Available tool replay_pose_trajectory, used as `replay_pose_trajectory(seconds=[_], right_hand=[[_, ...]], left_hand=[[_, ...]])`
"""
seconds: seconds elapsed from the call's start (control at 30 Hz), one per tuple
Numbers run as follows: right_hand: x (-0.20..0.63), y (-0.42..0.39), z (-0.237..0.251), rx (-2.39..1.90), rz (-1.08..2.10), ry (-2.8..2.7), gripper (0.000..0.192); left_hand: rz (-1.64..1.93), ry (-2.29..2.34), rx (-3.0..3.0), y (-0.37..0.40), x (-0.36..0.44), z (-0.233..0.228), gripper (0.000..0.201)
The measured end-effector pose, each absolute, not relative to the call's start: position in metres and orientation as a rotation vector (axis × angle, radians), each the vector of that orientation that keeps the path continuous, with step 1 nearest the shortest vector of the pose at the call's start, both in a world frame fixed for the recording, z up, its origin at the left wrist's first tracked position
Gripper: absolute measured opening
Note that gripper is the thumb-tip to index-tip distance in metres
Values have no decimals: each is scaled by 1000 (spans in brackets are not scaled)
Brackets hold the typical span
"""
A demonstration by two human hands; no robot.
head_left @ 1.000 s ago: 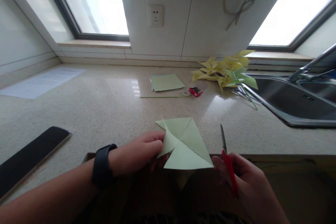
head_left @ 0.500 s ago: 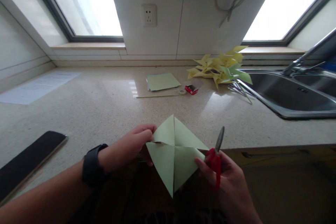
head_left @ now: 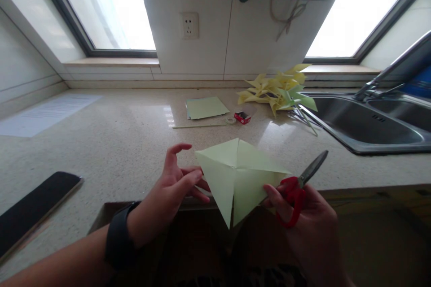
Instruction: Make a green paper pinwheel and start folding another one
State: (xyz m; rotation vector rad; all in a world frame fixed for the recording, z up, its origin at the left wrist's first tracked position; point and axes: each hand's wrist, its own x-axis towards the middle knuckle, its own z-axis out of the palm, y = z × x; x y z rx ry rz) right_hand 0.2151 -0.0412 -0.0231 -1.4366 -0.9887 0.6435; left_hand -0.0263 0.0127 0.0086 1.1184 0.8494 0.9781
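Observation:
A pale green square of paper [head_left: 235, 166], cut inward along its diagonals, is held up above the counter's front edge. My right hand [head_left: 303, 215] pinches its right corner between thumb and fingers. That same hand also carries red-handled scissors [head_left: 292, 197], whose blades point up and to the right, away from the paper. At the paper's left edge is my left hand [head_left: 178, 184], open, with its index finger raised and its other fingers apart. Some of its fingertips reach close to or behind the sheet; whether they touch it I cannot tell.
Behind the paper lie a stack of coloured sheets [head_left: 207, 107], a thin stick [head_left: 198, 126], a tape roll [head_left: 230, 120] and a small red box [head_left: 242, 117]. Yellow and green paper pinwheels [head_left: 276, 89] rest beside the steel sink [head_left: 363, 121]. A dark flat object [head_left: 37, 210] and printed sheet [head_left: 47, 112] are leftward.
My left hand has let go of the paper's left side and spread its fingers. The paper and scissors have moved right and slightly up with my right hand, and the sheet tilts more.

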Motion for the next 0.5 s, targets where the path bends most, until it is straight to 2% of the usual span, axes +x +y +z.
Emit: replay_pose_trajectory(seconds=[0.03,0.17,0.37,0.5], right_hand=[[217,-38,-21,-1443,640,-1007,30],[220,-24,-16,-1455,717,-1053,31],[217,-12,-12,-1436,860,-1030,34],[213,-12,-14,-1430,871,-980,34]], left_hand=[[984,808,1149,11,-26,6,56],[820,679,1347,8,-26,-3,38],[614,916,1862,7,-26,-4,61],[550,982,1882,2,-24,-1,66]])
